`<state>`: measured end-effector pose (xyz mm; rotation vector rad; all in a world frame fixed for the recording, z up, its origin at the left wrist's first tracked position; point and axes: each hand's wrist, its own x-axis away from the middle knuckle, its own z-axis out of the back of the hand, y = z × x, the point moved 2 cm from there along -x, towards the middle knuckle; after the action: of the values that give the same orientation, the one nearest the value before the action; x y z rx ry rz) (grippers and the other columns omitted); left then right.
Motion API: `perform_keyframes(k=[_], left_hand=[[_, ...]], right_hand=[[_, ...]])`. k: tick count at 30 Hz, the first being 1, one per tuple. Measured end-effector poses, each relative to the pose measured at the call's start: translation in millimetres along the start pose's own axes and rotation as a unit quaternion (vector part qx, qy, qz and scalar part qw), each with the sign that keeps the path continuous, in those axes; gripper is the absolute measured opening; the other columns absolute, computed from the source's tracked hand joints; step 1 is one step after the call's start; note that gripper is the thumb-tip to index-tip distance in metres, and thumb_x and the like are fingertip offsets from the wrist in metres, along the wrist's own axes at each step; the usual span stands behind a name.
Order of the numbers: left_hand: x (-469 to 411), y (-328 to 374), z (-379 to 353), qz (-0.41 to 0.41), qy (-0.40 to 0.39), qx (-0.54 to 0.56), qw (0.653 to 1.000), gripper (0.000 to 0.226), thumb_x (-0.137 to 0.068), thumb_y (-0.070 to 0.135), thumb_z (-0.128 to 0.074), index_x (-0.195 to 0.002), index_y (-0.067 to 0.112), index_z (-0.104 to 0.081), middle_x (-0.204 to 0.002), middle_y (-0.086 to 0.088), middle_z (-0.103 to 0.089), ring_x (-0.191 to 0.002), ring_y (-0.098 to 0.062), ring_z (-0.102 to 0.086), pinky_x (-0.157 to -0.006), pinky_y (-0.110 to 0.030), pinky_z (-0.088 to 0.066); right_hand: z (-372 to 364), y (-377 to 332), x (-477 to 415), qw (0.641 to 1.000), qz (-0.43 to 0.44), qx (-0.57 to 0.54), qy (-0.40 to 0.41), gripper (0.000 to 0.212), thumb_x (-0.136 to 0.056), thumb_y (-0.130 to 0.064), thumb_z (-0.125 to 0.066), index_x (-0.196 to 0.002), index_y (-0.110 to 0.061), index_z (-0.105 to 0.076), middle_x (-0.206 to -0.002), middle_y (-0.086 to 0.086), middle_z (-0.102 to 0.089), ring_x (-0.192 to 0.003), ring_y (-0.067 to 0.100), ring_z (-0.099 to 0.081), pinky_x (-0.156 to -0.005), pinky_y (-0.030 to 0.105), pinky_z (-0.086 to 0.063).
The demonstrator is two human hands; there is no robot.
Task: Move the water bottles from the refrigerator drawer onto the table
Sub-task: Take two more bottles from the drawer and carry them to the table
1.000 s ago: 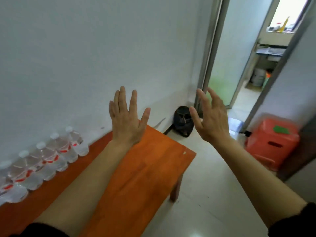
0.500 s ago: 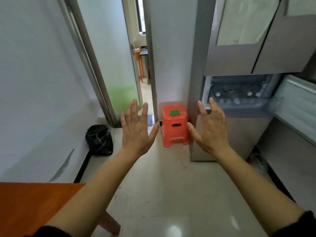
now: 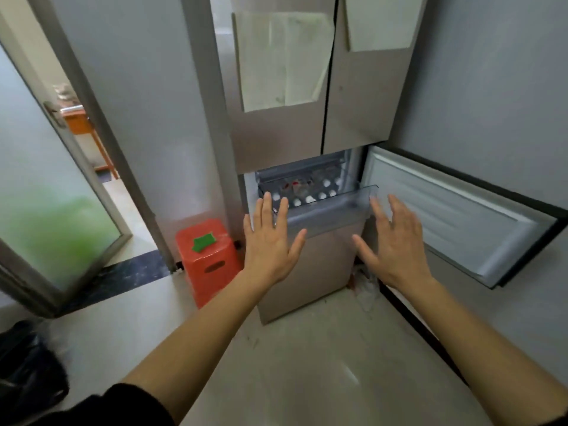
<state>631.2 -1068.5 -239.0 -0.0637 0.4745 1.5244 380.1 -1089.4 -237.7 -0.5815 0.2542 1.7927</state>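
Though only caps of the water bottles [image 3: 309,198] show, they lie just beyond my left hand [image 3: 270,245] and right hand [image 3: 398,245] — fingers spread.

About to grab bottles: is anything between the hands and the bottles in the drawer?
Only the drawer's clear front wall, standing ahead of the left hand and right hand. The water bottles sit behind it. The top looks open and the door is swung right, so reaching over should work.
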Motion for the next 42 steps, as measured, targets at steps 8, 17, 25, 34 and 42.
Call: perform_keyframes(k=[8, 17, 25, 34, 42], left_hand=[[-117.1, 37.5, -93.7, 0.003, -0.089, 0.004, 0.996, 0.077, -0.097, 0.065, -0.023, -0.157, 0.025, 0.005, -0.164, -0.007, 0.015, -0.150, -0.026, 0.014, -0.122, -0.052, -0.001], [-253.7, 43.7, -164.8, 0.174, -0.143, 0.059, 0.973, 0.080, -0.094, 0.067, -0.032, -0.157, 0.025, -0.005, -0.164, -0.011, -0.001, -0.150, -0.033, -0.004, -0.119, -0.056, -0.013], [-315.6, 18.3, -244.3, 0.243, -0.281, 0.104, 0.923, 0.080, -0.097, 0.060, -0.036, -0.156, 0.015, -0.007, -0.157, -0.021, -0.028, -0.141, -0.040, -0.031, -0.113, -0.048, -0.032], [-385.8, 0.0, -338.5, 0.213, -0.370, 0.112, 0.897, 0.065, -0.099, 0.053, -0.040, -0.155, 0.025, -0.021, -0.159, -0.018, -0.023, -0.145, -0.037, -0.024, -0.115, -0.041, -0.027], [-401.6, -18.2, -380.8, 0.237, -0.385, 0.137, 0.881, 0.058, -0.101, 0.048, -0.038, -0.154, 0.027, -0.025, -0.159, -0.014, -0.026, -0.145, -0.036, -0.026, -0.118, -0.041, -0.026]], right_hand=[[-71.4, 96.5, -75.1, 0.998, -0.040, -0.017, -0.034, 0.076, -0.092, -0.059, -0.045, -0.154, -0.017, -0.030, -0.157, 0.023, -0.028, -0.144, 0.039, -0.028, -0.117, 0.056, -0.025], [-183.7, 162.3, -232.2, 0.984, 0.048, -0.051, -0.164, 0.081, -0.091, -0.070, -0.023, -0.155, -0.021, -0.028, -0.159, 0.024, -0.024, -0.146, 0.040, -0.025, -0.117, 0.053, -0.024], [-272.8, 188.6, -298.9, 0.943, 0.082, -0.030, -0.322, 0.073, -0.097, -0.060, -0.040, -0.158, -0.026, -0.017, -0.161, 0.020, -0.018, -0.147, 0.036, -0.020, -0.115, 0.049, -0.025], [-374.3, 196.9, -360.7, 0.917, 0.112, -0.090, -0.373, 0.061, -0.095, -0.046, -0.054, -0.149, -0.023, -0.037, -0.146, 0.019, -0.041, -0.130, 0.040, -0.043, -0.100, 0.052, -0.046], [-453.8, 171.5, -399.9, 0.889, 0.117, -0.082, -0.436, 0.065, -0.096, -0.045, -0.053, -0.153, -0.034, -0.025, -0.150, 0.020, -0.034, -0.121, 0.041, -0.052, -0.091, 0.045, -0.051]])
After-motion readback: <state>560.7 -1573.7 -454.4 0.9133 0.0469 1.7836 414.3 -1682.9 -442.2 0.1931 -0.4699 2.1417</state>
